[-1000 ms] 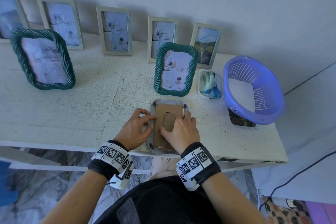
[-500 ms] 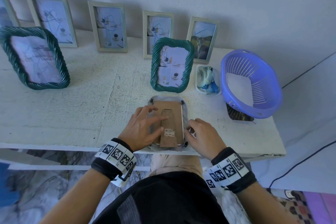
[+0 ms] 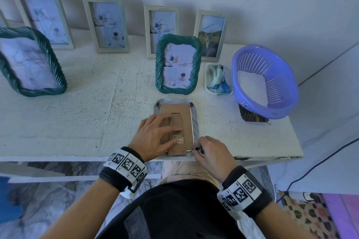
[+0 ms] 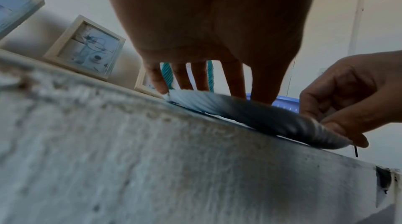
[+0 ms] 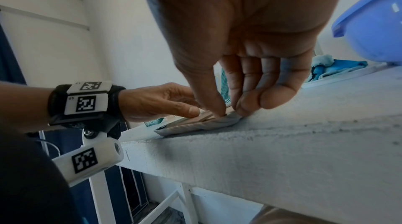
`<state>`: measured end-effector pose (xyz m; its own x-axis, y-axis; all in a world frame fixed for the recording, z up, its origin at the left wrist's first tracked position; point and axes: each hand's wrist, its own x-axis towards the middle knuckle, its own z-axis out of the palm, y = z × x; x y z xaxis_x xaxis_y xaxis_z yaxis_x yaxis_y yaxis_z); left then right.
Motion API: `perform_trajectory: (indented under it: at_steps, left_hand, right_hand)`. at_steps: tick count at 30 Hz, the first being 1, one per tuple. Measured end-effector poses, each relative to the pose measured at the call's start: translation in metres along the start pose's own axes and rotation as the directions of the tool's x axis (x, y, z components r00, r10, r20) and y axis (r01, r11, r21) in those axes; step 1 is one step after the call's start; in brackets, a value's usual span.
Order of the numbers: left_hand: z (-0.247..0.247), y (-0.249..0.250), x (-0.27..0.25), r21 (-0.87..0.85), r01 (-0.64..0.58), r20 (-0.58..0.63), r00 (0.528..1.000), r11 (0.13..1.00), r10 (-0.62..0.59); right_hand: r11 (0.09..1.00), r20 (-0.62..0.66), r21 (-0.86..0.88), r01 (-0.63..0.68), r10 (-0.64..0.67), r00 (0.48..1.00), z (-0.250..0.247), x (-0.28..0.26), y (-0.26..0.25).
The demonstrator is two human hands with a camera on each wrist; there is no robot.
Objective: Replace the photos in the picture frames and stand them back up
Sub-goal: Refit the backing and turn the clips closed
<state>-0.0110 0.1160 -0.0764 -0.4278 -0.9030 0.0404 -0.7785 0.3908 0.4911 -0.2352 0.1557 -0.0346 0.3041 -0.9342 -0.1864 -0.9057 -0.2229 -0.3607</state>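
cardboard backing (image 3: pixel 175 122) fills the back of a pale ribbed frame (image 3: pixel 195 122) that lies face down in the lower middle of the head view, at the near edge of the white table (image 3: pixel 77 118). left hand (image 3: pixel 153 137) lies flat with straight fingers pressing on the backing. right hand (image 3: pixel 210 153) has thumb and curled fingers pinched at a small dark tab (image 3: pixel 196 149) on the frame's lower right corner. the frame looks light and rigid, its rounded ridges probably slick, and whether glass sits underneath cannot be seen, so it is likely best lifted by both long sides, not by the thin card stand (image 3: pixel 176 120), which would likely bend. the tab seems small and stiff, needing a fingertip push. standing green twisted frame (image 3: pixel 177 64) sits just above it in the picture, plain pale frames (image 3: pixel 108 25) line the wall along the top, and a slotted purple basket (image 3: pixel 268 81) sits at right.
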Motion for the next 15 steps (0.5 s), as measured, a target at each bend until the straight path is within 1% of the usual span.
perform_trajectory:
  at_steps: [4,8,12,15]
  left_hand:
    - [-0.0004,0.0000,0.0011,0.002,0.004,0.020,1.000,1.000,-0.004]
    - [-0.0009,0.0002,0.0002,-0.034,-0.004,0.015,1.000,0.999,0.004]
    - [-0.0005,-0.0003,-0.0020,-0.020,-0.007,0.012,1.000,1.000,0.007]
    - [0.0000,0.0000,-0.0024,-0.006,0.000,0.016,1.000,1.000,0.000]
  right_hand:
    - [0.999,0.019,0.038,-0.002,0.001,1.000,-0.0003,0.0035,0.0022]
    - [0.996,0.034,0.084,0.035,-0.038,0.999,0.0029,0.0044,0.0015]
    - [0.995,0.002,0.097,0.035,-0.036,0.999,0.0023,0.0025,0.0075]
    - [0.994,0.002,0.096,0.050,-0.051,0.999,0.0028,0.0016,0.0091]
